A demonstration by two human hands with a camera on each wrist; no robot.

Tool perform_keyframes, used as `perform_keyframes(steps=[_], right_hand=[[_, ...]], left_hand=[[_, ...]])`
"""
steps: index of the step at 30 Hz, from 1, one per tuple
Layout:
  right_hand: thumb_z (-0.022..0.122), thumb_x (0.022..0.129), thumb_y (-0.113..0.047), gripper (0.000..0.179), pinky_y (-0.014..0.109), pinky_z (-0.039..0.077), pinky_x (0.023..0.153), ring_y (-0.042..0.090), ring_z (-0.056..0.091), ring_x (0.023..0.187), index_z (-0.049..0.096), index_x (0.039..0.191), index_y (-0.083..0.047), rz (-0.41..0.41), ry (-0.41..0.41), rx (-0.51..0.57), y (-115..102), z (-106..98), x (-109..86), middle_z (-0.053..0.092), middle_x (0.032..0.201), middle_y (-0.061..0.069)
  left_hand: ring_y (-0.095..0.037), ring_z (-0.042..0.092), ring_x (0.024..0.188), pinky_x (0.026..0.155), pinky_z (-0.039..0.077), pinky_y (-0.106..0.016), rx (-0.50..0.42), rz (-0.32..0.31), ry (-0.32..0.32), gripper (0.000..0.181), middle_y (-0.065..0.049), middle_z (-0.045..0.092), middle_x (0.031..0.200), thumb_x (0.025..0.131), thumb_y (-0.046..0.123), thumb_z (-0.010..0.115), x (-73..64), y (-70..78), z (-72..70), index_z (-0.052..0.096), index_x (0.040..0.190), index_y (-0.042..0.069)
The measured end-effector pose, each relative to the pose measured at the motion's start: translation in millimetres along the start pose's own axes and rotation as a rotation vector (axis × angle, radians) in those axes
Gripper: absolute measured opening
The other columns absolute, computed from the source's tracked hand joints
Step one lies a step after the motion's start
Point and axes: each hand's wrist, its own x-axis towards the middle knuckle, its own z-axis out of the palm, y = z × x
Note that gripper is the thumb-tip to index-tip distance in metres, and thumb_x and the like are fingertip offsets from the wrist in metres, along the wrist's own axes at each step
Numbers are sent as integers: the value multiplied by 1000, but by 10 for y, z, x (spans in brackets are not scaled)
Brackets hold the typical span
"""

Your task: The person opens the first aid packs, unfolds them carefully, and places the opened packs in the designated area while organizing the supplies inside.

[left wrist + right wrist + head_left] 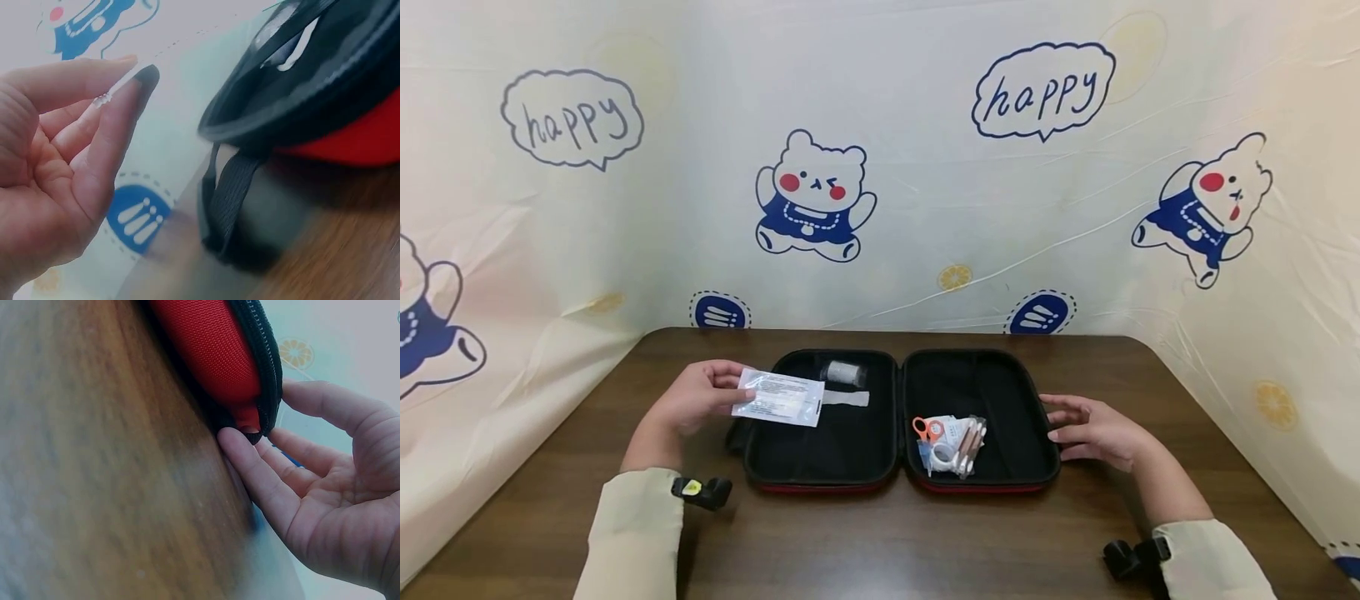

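My left hand (703, 396) pinches a flat white printed packet (781, 398) by its left end, thumb in front and fingers behind. The packet (117, 85) shows edge-on in the left wrist view. It is held over the left half of an open black case (822, 458) with a red outside. A clear-wrapped white roll (845, 373) and a white strip (853, 398) lie in that half. My right hand (1097, 432) holds the case's right edge; in the right wrist view its digits lie along the zipped rim (270, 375) and the red shell (209, 347).
In the case's right half lie orange-handled scissors (928, 428), a white tape roll (942, 455) and bagged swabs (972, 442). A black strap (231, 200) hangs from the case's left side. Behind the brown table (880, 542) stands a printed cloth backdrop (917, 167).
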Motion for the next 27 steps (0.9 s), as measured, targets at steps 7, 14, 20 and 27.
perform_keyframes(steps=[7,14,20,27], right_hand=[[67,90,-6,76,45,55,85,24,62,99,22,150,7,-5,-13,4,-5,0,-2,52,125,19],[68,90,-7,77,46,55,85,25,61,99,22,150,6,5,7,-3,-8,9,-1,49,126,21],[68,90,-7,77,47,55,86,26,61,99,22,150,5,10,14,-6,-13,1,-2,50,125,21],[68,90,-9,77,46,55,86,26,62,99,22,150,5,17,14,-12,-28,-2,-6,54,124,18]], left_hand=[[-24,68,87,79,57,-33,23,-44,-11,57,-15,69,109,84,14,78,-23,-77,-122,51,129,-8],[-27,68,88,78,58,-37,71,-58,-58,55,-17,68,109,82,11,78,-6,-94,-98,54,128,-8],[-26,68,85,77,58,-37,105,-65,-77,52,-16,69,106,81,11,80,50,-83,13,58,125,-6],[-24,66,82,75,58,-35,145,-47,-101,48,-13,69,99,80,8,80,120,-33,190,60,122,-5]])
